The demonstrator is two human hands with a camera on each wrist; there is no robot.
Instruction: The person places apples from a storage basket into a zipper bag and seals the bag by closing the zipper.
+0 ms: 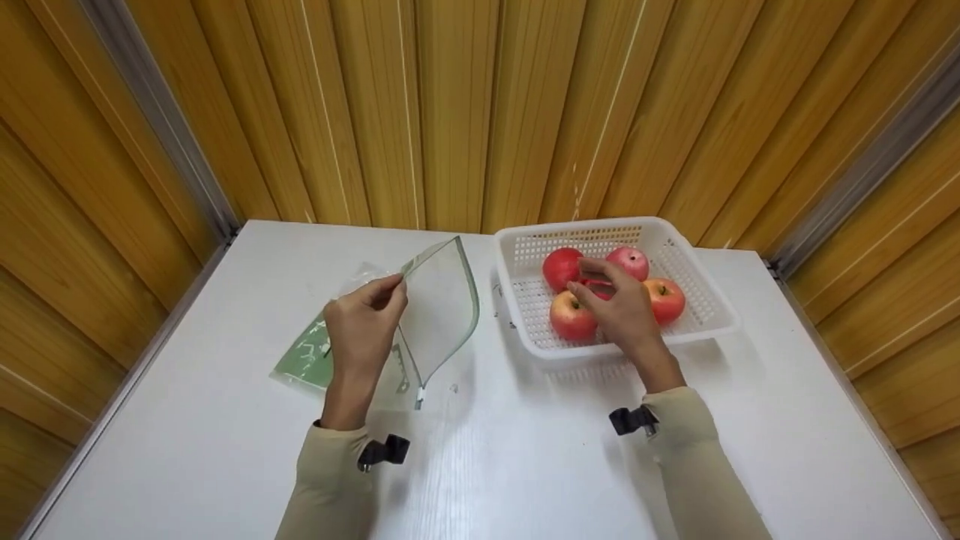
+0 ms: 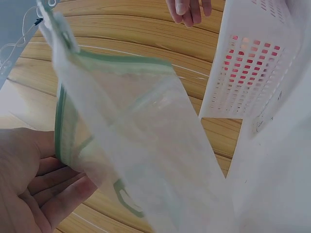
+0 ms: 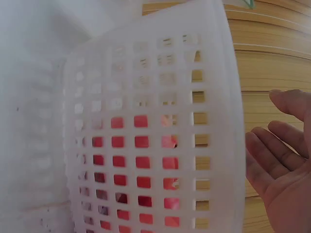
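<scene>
My left hand (image 1: 363,321) pinches the rim of a clear zip bag (image 1: 439,319) with a green seal between thumb and fingers. The bag's mouth gapes toward the right, and its green lower part (image 1: 304,358) reaches down to the table on the left. A slider (image 1: 420,397) sits at the near end of the seal. Over the white basket (image 1: 536,349) hovers my right hand (image 1: 626,311), thumb and fingers bent and apart, with nothing seen between them. Several red apples (image 1: 573,316) lie in the basket below; the hand partly hides some of them.
The basket has slotted walls (image 3: 155,131) and a raised rim, and stands at the right of the white table (image 1: 510,465). Yellow wood-look panels (image 1: 450,112) rise behind the table and at both sides. A black wrist camera (image 1: 634,421) sits at each cuff.
</scene>
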